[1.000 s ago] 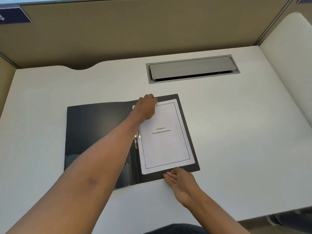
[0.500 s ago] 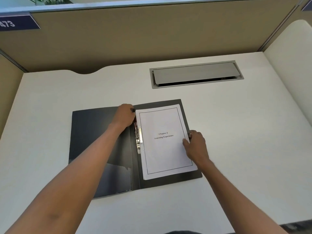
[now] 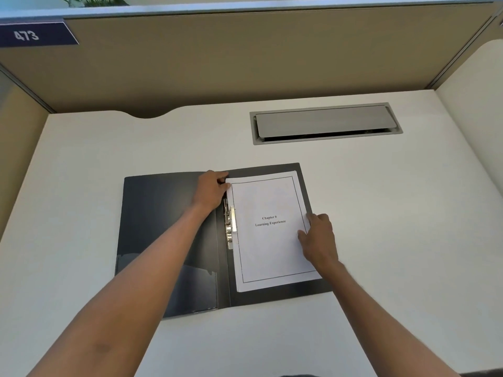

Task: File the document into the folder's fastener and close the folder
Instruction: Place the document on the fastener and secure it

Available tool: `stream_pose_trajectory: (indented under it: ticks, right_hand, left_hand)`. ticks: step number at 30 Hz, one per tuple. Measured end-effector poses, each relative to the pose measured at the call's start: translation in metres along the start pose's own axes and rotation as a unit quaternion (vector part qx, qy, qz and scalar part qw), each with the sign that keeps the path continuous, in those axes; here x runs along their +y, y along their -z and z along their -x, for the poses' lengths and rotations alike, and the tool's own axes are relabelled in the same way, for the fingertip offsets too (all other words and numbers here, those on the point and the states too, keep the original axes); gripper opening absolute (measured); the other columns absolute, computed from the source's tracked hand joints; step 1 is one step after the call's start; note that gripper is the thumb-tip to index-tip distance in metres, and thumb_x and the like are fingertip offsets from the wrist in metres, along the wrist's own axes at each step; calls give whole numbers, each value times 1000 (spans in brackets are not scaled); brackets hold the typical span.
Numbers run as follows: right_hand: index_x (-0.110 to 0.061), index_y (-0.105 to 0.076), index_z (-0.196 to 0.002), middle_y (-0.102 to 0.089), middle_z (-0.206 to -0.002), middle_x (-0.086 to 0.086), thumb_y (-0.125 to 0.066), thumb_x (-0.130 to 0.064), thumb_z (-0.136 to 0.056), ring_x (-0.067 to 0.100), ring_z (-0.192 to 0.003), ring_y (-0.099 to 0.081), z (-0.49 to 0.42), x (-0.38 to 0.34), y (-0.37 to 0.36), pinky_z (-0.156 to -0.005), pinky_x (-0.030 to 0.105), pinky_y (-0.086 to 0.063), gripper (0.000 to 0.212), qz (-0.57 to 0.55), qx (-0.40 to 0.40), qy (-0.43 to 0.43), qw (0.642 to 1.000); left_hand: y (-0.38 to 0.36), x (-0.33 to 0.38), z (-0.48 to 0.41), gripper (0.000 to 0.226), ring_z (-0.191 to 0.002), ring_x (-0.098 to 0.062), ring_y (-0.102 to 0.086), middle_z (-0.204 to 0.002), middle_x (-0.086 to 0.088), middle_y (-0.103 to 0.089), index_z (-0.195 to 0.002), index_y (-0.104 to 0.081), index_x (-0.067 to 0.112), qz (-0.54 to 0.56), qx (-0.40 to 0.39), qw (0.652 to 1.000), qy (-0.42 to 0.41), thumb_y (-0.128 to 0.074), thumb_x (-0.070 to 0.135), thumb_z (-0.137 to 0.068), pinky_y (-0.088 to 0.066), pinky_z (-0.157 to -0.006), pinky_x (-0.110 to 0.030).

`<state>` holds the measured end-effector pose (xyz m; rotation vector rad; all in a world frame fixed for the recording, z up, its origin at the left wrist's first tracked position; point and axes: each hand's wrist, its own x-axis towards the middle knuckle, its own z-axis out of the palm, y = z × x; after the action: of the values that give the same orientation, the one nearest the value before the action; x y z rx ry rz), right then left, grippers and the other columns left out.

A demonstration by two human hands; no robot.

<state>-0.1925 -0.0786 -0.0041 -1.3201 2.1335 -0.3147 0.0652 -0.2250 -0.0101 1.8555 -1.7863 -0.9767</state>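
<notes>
A black plastic folder (image 3: 168, 227) lies open and flat on the white surface (image 3: 394, 227), its spine running away from the person. On its right half rests the white paper document (image 3: 269, 248), a thin stack whose top sheet carries a black border and the printed words "Chapter 6 Learning Experience". The stack's left edge sits just beside the silver metal fastener (image 3: 230, 224) fixed along the spine; whether the sheets are caught under it cannot be told.

The left hand (image 3: 211, 190) reaches across the folder's left half to the far left corner of the document, its fingers curled with the tips touching that corner at the top of the spine; whether this grip actually pinches the paper cannot be told. The right hand (image 3: 318, 238) lies on the document's right edge, fingers bent and pressing down on the sheets, thumb towards the text, not closed around anything.

Farther back, a grey metal cable hatch (image 3: 325, 122) is set into the surface, well apart from the folder. A tan partition wall (image 3: 245, 55) stands behind, bearing a dark blue label (image 3: 35, 35) reading "473".
</notes>
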Motion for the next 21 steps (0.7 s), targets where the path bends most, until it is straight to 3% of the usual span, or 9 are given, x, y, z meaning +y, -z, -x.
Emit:
stream_pose_trajectory:
  ticks: [2, 4, 7, 11, 14, 17, 21]
  right_hand:
    - [-4, -50, -138, -46, -130, 13, -61, -9, -97, 30, -117, -52, 0, 2, -1, -94, 38, -48, 43, 2, 0, -1, 1000]
    - [-4, -50, -137, -45, -128, 11, -62, -9, -96, 29, -112, -53, 1, 4, -3, -92, 37, -49, 43, 8, -1, -1, 1000]
    - [-6, -48, -138, -45, -126, 9, -64, -8, -96, 28, -115, -52, 2, 6, -6, -90, 36, -49, 45, 25, 0, 19, 1000]
    - [-22, -40, -149, -45, -124, 8, -62, -7, -95, 26, -118, -47, 6, 8, -9, -88, 36, -50, 60, 45, 13, 62, 997]
    - [-27, -41, -150, -41, -126, 7, -62, -25, -98, 26, -124, -43, 8, 7, -11, -84, 37, -55, 56, 101, -4, 81, 992]
    - [-25, -38, -152, -38, -132, 10, -68, -45, -92, 27, -127, -39, 9, 3, -12, -88, 37, -54, 70, 140, -21, 82, 987]
    - [-23, -32, -155, -38, -138, 11, -69, -52, -89, 27, -130, -39, 11, 1, -14, -96, 35, -51, 81, 190, -18, 90, 978]
  left_hand:
    - [-4, 2, -4, 28, -106, -33, -67, -114, -20, -69, -123, -73, -1, 22, 13, 1000, 9, -69, 4, -96, -55, -100, -45]
    - [-8, 2, -6, 16, -97, -27, -64, -107, -17, -68, -109, -76, 2, 21, 23, 999, 7, -72, 3, -93, -56, -96, -39]
    - [-12, 0, -8, 27, -97, -26, -65, -107, -15, -69, -116, -76, -2, 14, 34, 999, 12, -76, 2, -90, -48, -84, -27]
    - [-14, -1, -9, 30, -98, -26, -67, -109, -16, -71, -118, -75, -2, 9, 39, 999, 16, -78, 1, -88, -46, -83, -25]
    - [-16, -2, -8, 28, -95, -23, -65, -106, -10, -69, -115, -75, -2, 8, 48, 999, 10, -78, 1, -88, -46, -81, -26]
    - [-18, -4, -8, 26, -97, -22, -64, -111, -12, -70, -114, -75, -2, 2, 52, 999, 3, -77, 1, -88, -46, -82, -26]
    - [-18, -6, -7, 21, -91, -18, -62, -109, -9, -67, -110, -73, -2, -1, 55, 998, 4, -76, 1, -89, -45, -77, -19]
